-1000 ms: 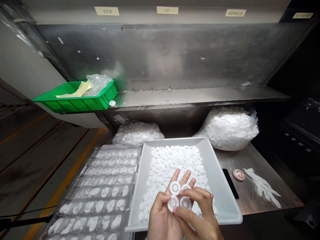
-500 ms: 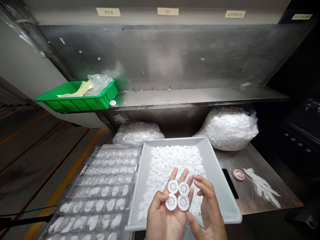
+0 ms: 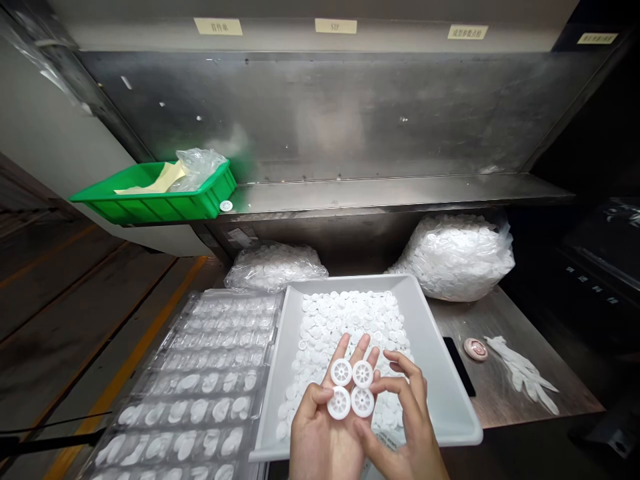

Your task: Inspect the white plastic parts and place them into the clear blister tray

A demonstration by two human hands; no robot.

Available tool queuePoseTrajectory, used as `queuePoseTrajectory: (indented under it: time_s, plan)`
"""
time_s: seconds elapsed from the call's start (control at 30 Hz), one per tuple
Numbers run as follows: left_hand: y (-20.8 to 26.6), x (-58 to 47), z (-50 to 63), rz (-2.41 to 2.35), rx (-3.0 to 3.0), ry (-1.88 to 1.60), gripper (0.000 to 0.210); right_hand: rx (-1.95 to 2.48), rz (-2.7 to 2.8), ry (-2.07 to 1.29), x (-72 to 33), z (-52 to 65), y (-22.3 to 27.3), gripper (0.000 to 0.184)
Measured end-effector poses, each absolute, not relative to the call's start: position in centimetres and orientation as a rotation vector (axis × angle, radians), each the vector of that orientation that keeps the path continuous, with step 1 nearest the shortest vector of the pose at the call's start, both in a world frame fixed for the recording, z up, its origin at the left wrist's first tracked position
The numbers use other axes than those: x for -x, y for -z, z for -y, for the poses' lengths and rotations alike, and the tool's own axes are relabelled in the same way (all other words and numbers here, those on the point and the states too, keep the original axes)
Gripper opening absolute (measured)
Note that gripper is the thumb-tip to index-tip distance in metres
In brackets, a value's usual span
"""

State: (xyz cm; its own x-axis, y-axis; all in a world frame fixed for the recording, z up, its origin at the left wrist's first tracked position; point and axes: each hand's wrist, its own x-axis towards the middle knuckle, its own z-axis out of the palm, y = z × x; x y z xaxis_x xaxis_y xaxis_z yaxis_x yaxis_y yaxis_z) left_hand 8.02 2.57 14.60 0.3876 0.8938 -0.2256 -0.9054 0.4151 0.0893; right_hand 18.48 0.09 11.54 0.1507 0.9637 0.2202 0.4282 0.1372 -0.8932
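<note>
Several small white spoked plastic wheels (image 3: 341, 372) lie in two rows on the palm and fingers of my left hand (image 3: 325, 427). My left thumb rests on the edge of the lower left wheel. Close on the right, my right hand (image 3: 407, 413) has its fingers apart and curved, its index fingertip and thumb beside the right-hand wheels. Whether that fingertip touches a wheel I cannot tell. Both hands are above a pale grey tray (image 3: 447, 400), which holds a heap of similar white wheels (image 3: 350, 317).
Clear blister trays (image 3: 200, 383) with white parts stand left of the grey tray. Bags of white parts (image 3: 283, 263) (image 3: 463, 260) sit behind it. A phone (image 3: 459, 367), a pink round object (image 3: 475, 349) and a white glove (image 3: 523, 373) lie right. A green bin (image 3: 150, 203) occupies the shelf (image 3: 350, 197).
Both hands have shifted slightly left with the wheels still on my left palm. My right index finger has come down and in, close to the right-hand wheels.
</note>
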Motion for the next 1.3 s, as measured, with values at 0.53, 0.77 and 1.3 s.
queuePoseTrajectory:
  time_s: [0.53,0.77,1.3]
  plan:
    - [-14.3,-7.9,-2.7,-0.255,0.044,-1.151,0.072,1.336,1.297,-0.781,-18.2,-0.2,-10.8,0.015]
    - [-14.5,-8.0,-2.6,-0.318,0.074,-1.152,0.074,1.303,1.291,-0.816,-18.2,-0.3,-10.8,0.019]
    - [-14.9,-8.2,-2.8,-0.460,0.136,-1.168,0.077,1.291,1.376,-0.790,-18.5,-0.3,-10.9,0.021]
